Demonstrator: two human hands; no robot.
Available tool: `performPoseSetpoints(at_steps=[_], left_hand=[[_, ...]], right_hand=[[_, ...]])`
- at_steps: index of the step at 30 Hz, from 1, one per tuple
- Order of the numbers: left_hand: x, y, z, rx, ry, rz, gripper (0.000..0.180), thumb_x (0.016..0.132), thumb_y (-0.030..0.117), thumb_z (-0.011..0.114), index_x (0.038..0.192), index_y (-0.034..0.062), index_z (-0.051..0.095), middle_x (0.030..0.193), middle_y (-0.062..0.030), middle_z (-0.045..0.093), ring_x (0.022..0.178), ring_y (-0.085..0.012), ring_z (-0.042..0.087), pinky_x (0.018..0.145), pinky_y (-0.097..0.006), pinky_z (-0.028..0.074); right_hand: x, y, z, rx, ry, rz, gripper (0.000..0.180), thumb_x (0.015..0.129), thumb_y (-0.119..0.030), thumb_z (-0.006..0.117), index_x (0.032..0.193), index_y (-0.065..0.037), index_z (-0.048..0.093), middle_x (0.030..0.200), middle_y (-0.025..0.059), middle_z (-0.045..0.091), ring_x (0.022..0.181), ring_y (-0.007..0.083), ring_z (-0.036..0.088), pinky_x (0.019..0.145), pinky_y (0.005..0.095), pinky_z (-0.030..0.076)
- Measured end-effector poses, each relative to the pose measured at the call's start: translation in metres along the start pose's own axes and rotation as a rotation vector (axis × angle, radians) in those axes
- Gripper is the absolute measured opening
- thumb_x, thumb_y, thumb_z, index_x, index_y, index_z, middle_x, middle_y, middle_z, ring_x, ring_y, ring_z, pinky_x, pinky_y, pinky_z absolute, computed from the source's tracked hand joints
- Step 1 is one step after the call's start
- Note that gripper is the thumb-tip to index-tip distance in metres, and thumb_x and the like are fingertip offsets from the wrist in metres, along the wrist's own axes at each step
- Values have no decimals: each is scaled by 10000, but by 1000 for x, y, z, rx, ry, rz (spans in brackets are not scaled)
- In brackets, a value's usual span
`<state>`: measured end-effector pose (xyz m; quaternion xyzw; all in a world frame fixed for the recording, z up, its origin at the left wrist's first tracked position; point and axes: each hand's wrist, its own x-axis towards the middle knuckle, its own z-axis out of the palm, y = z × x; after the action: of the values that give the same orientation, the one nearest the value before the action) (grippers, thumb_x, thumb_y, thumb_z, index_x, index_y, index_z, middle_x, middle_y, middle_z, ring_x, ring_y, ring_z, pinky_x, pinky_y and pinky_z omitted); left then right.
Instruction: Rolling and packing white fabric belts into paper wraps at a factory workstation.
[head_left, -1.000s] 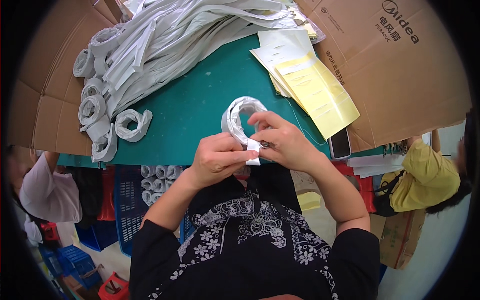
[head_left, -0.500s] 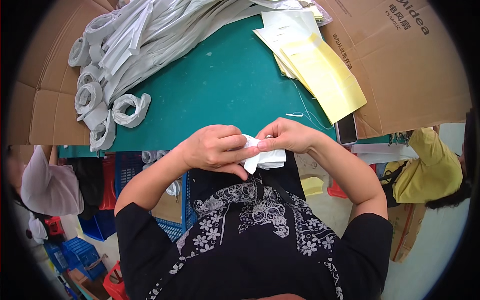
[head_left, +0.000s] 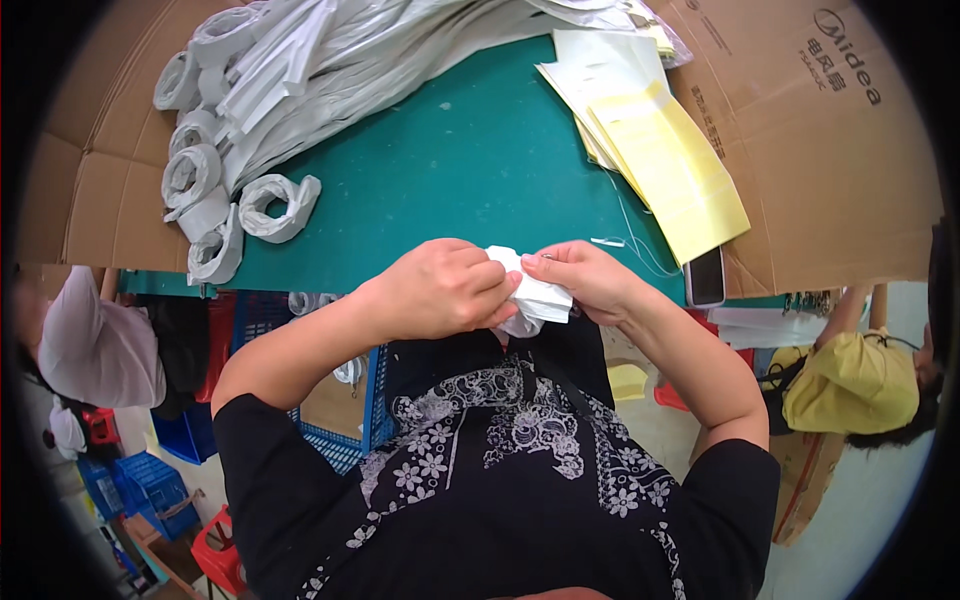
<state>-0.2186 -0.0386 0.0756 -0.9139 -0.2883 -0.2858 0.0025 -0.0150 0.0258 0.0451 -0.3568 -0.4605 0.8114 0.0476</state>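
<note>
In front of my chest, at the near edge of the green table (head_left: 430,170), a folded white strip bundle (head_left: 540,300) is held between both hands. My left hand (head_left: 450,288) is closed on its left side, fingers curled. My right hand (head_left: 585,280) pinches the right side between thumb and fingers, the thumb on top. Parts of the bundle are hidden by the fingers. At the left, a coiled white strip (head_left: 280,208) lies on the table beside several more white coils (head_left: 192,178). Behind them stretches a long heap of white strips (head_left: 340,100).
Yellow sheets (head_left: 670,160) lie stacked at the right, with a loose thread (head_left: 630,238) beside them. A phone (head_left: 705,278) rests at the table edge. Cardboard (head_left: 810,150) flanks the table. A blue crate (head_left: 378,400) stands below. One person (head_left: 100,335) is at left, another (head_left: 850,390) at right.
My left hand has curled its fingers in more, with the thumb no longer extended below. The white bundle has turned slightly between my hands. The view has shifted a little.
</note>
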Motion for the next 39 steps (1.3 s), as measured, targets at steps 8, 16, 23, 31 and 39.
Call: performPoseSetpoints(at_steps=[8,16,23,31,39], left_hand=[[-18,-2,-6,185,48,94,264,731,181,641,879,-36,617,643,-20,470,593,-170,549,546,-273,468],[-37,6,-18,327,-206,-83,245,664,186,649,801,-8,587,672,-48,507,649,-190,578,587,-296,481],[-41,2,-36,-558,-110,-686,807,531,249,809,1184,26,389,945,-138,558,976,-318,536,834,-372,440],[-78,-27,-98,464,62,-709,310,751,246,668,986,62,586,887,-74,573,858,-249,521,937,-427,272],[-160,-102,-97,972,129,-924,281,750,194,664,1011,113,601,1007,-65,545,1009,-255,498,997,-482,249]], right_hand=[[-1,-8,26,280,24,188,334,935,-306,453,1042,-7,555,919,99,631,776,205,653,613,372,578],[15,-11,42,294,-61,267,373,956,-327,380,1148,-30,499,1037,133,586,870,267,627,615,449,572],[25,-29,37,-743,-265,-353,224,891,-223,543,1027,-47,566,964,69,573,914,154,552,735,254,448],[36,-35,38,-372,257,-644,244,871,-142,577,1081,-21,555,1107,59,519,1024,139,523,857,299,468],[65,-17,-28,-474,428,-594,204,879,-184,576,999,-21,598,875,22,605,799,86,550,723,231,453]])
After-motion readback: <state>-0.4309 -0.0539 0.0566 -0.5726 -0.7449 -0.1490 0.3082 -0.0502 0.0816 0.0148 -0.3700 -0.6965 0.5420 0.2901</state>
